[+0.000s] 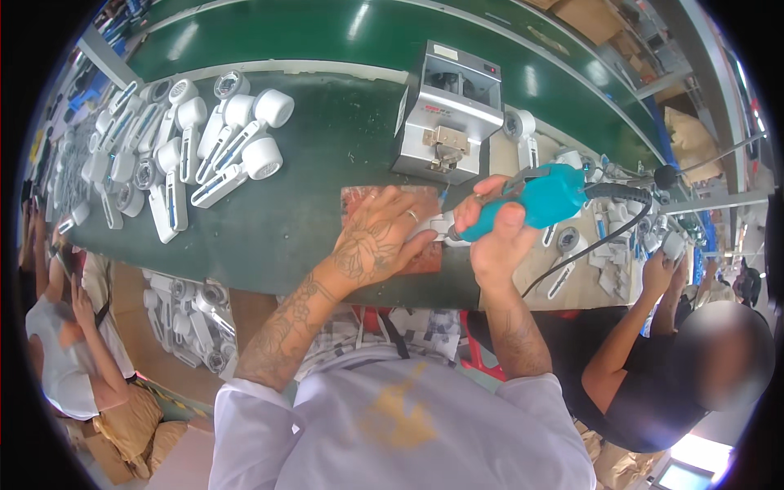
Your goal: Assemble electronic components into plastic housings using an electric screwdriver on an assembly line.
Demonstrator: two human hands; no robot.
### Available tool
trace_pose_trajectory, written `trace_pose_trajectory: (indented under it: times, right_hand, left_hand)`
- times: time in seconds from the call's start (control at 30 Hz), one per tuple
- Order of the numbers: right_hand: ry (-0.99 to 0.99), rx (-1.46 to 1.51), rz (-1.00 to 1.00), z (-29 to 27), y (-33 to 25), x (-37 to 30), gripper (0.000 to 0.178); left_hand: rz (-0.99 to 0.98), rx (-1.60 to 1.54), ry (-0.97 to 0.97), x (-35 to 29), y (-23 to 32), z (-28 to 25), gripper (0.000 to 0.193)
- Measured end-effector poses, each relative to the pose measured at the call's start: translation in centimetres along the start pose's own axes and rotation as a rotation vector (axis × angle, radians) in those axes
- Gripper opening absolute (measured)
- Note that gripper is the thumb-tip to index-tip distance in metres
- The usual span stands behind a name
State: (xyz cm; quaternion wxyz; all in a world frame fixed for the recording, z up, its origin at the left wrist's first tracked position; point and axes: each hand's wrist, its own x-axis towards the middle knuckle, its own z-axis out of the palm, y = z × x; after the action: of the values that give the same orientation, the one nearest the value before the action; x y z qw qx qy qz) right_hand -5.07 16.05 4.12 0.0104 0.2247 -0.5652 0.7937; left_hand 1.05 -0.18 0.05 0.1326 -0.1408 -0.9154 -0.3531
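Observation:
My left hand (377,233) lies over a reddish-brown board (422,262) on the green bench top. Its fingers and thumb close on a white plastic part (442,225), most of which stays hidden under the hand. My right hand (500,245) is wrapped round a teal electric screwdriver (549,198), held almost level with its tip pointing left. The tip meets the right end of the white part, or comes very close; exact contact is too small to tell. A black coiled cord (625,193) runs from the screwdriver's back end.
Many white handheld fans (237,155) are heaped at the left of the bench. A grey metal machine (449,114) stands beyond the board. More fan parts (572,241) lie at the right, where a co-worker (653,367) sits. Below the bench, a carton holds fans (192,318).

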Motion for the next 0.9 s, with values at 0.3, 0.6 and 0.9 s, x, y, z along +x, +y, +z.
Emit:
trace_pose_trajectory:
  times: [0.3,0.6,0.9]
  right_hand:
    - [0.016,-0.016,0.046,0.3,0.7,-0.2,0.061]
    - [0.148,0.372,0.086,-1.9,-2.1,-3.9,0.063]
    - [0.104,0.172,0.008,-3.4,-5.4,-9.6,0.066]
  left_hand:
    - [-0.002,-0.010,0.050,0.7,0.8,-0.7,0.037]
    - [0.149,0.258,0.199,-3.6,1.4,0.4,0.019]
    - [-0.674,-0.303,1.151,-12.2,-14.3,-20.7,0.043]
